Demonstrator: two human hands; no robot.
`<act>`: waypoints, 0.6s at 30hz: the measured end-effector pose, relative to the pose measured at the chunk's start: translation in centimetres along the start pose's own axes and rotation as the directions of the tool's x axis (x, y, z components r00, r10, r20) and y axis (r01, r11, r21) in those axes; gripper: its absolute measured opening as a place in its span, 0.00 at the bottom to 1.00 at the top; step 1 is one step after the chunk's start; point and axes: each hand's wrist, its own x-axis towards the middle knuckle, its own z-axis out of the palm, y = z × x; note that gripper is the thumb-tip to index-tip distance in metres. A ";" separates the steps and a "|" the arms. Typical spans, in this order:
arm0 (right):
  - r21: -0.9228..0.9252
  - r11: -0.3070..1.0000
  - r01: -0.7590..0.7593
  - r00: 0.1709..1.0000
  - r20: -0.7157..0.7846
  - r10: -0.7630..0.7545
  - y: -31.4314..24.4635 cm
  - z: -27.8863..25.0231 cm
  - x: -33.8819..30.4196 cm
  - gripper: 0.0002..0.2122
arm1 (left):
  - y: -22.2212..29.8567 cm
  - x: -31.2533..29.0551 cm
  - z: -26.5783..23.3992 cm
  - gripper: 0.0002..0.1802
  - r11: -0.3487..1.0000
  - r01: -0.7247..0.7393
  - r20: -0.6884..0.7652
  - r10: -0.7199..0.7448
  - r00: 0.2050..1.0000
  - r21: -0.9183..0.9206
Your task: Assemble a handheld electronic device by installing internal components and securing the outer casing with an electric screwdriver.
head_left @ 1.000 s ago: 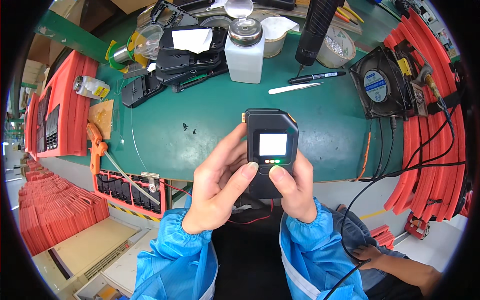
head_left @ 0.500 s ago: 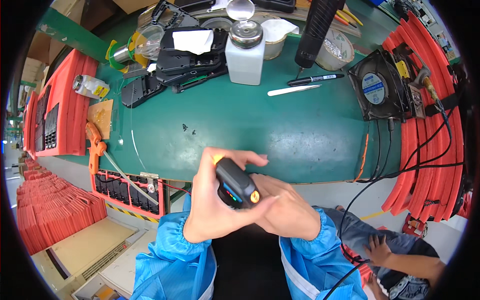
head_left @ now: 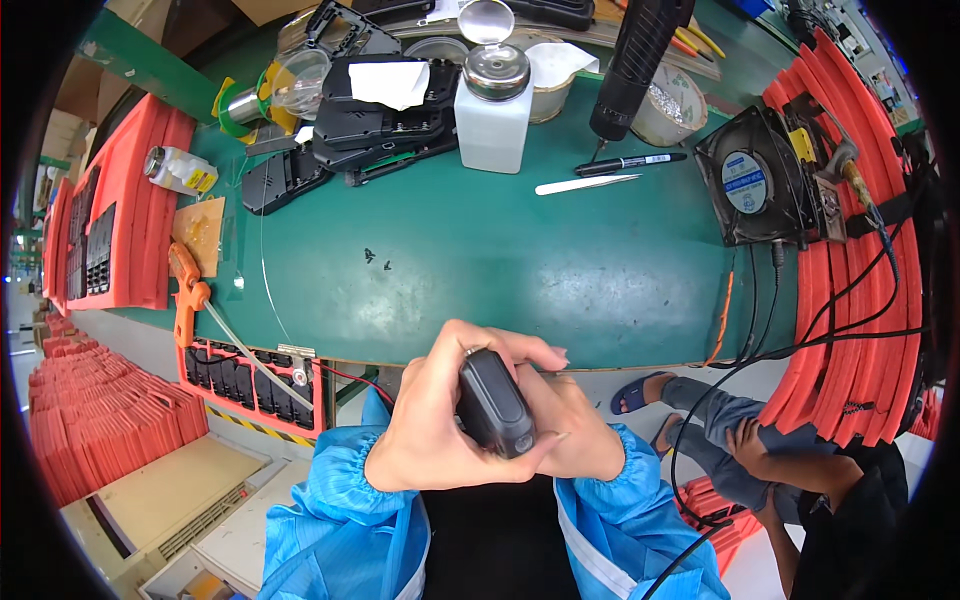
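A small black handheld device (head_left: pixel 497 405) with rounded edges is between my hands, just off the front edge of the green bench. My left hand (head_left: pixel 425 430) wraps round it, thumb along the near end and index finger reaching over the far end. Against its right side presses my right hand (head_left: pixel 575 425), its fingers partly hidden behind the device and the left fingers. Two tiny dark screws or clips (head_left: pixel 378 260) lie on the green mat (head_left: pixel 450 290) beyond my hands.
White tweezers (head_left: pixel 585 184), a black marker (head_left: pixel 630 163) and a white pump bottle (head_left: pixel 494 120) stand or lie farther back. Black casings (head_left: pixel 385 120) are piled at back left. An orange glue gun (head_left: pixel 186 290) is left, a fan (head_left: pixel 750 180) right. Another person's arm (head_left: pixel 800 465) shows lower right.
The device has turned in my hands, so its lit indicators and the orange glow no longer show. Both hands have shifted slightly. The other person at lower right has moved.
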 end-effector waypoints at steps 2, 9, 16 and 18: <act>0.002 1.000 -0.005 1.000 -0.002 0.005 -0.3 0.0 -0.1 0.16 | 0.0 -0.1 0.0 0.37 0.999 0.016 -0.016 -0.016 1.000 -0.029; 0.047 0.998 -0.033 0.999 -0.019 0.034 -0.5 0.6 -0.2 0.18 | 0.2 0.0 -0.5 0.36 0.996 0.024 -0.014 -0.025 1.000 -0.085; 0.187 0.972 -0.142 0.942 -0.276 0.191 0.8 2.0 -1.8 0.21 | -0.5 -0.1 -0.1 0.37 0.995 0.068 -0.172 -0.080 0.982 -0.078; 0.162 0.968 -0.190 0.947 -0.230 0.224 1.4 1.2 -2.5 0.22 | -0.7 0.0 -0.2 0.38 0.991 0.024 -0.198 -0.050 0.979 -0.129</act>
